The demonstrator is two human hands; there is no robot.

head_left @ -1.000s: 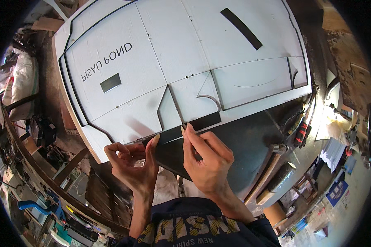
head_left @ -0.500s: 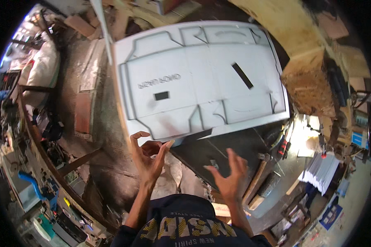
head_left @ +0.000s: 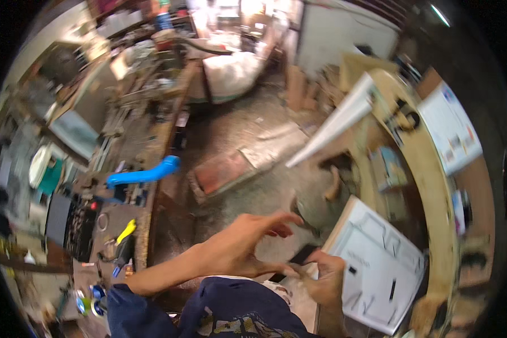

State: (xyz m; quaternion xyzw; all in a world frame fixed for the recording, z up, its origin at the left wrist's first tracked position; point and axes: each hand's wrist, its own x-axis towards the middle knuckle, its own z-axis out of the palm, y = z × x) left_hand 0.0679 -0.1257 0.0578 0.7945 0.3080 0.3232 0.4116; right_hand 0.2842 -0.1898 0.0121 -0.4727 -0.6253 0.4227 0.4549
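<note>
My right hand [head_left: 325, 277] is low in the view, its fingers closed on a flat black strip [head_left: 303, 254]. My left hand [head_left: 259, 242] reaches in beside it from the left. Its fingers curve apart from the thumb in a wide C, with a gap between them. The left thumb tip lies close to the strip and the right fingers; whether it touches them I cannot tell. Just right of my right hand, a white board [head_left: 372, 265] with black outlines and small black marks stands tilted. My right forearm covers part of its near edge.
A workbench to the left holds a blue curved pipe [head_left: 143, 173] and a yellow-and-black tool [head_left: 125, 242]. A reddish board [head_left: 222, 172] lies on the floor ahead. Farther off are a white sack [head_left: 231, 73] and a long white panel [head_left: 335, 121]. A curved wooden bench [head_left: 434, 208] runs along the right.
My view has swung left, so the white board now appears at lower right and the workbench fills the left. My hands have come together, and the right hand, empty before, now grips the black strip.
</note>
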